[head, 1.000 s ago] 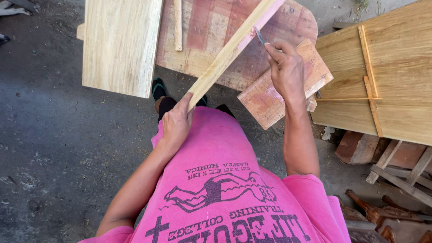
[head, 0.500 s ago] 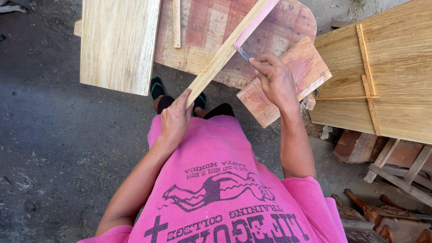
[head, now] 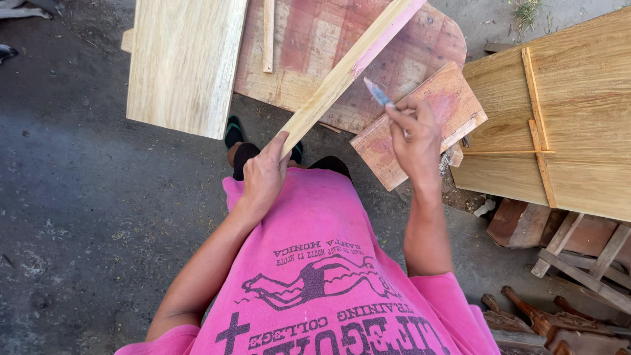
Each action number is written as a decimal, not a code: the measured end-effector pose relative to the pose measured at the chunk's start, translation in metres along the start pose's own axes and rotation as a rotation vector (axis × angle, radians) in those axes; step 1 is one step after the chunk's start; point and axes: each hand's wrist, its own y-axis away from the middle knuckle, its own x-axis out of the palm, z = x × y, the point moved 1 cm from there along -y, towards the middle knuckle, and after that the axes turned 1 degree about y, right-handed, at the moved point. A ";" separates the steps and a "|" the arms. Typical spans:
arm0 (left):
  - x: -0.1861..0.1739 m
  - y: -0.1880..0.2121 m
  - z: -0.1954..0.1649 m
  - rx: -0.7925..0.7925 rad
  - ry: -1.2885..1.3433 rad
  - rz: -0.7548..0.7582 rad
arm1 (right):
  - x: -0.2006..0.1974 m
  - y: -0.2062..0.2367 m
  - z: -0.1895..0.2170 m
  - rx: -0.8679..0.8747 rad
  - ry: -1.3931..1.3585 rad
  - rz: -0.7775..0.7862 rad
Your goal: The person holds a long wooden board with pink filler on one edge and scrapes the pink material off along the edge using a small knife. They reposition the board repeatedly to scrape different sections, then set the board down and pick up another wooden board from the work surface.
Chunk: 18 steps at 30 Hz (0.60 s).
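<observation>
The large pale plank (head: 186, 62) lies flat at upper left, and beside it a reddish plywood sheet (head: 315, 52) with a rounded corner spreads under everything else. At right a broad tan panel (head: 578, 125) carries 2 thin crossed battens. A smaller reddish board (head: 447, 105) rests tilted against the plywood's lower edge.

Across these runs the long wooden strip (head: 342, 72), pale with a pink-tinted edge toward its far end. Its long axis goes diagonally, from near the person's waist up and to the right, away from the body. The left hand (head: 263, 177) closes its grip around the strip's near end, thumb pressed on the upper face, so the strip extends away from that grip toward upper right.

The right hand (head: 414, 135) sits to the right of the strip, near its middle but apart from it. Its fingers pinch a small blue-tipped tool (head: 378, 92), perhaps a pencil or blade; I cannot tell which. The tip points up-left toward the strip's lower edge, just beside it and not touching. The right hand is nearer the strip's middle; the left holds its end.
</observation>
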 end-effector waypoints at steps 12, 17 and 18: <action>0.003 -0.001 -0.002 0.014 0.003 -0.033 | -0.011 -0.052 0.032 -0.155 0.153 -0.030; 0.004 0.000 0.000 -0.001 -0.036 0.022 | -0.016 -0.045 0.038 -0.134 0.129 -0.049; 0.004 0.000 0.000 0.001 -0.034 0.027 | -0.017 -0.044 0.039 -0.132 0.125 -0.056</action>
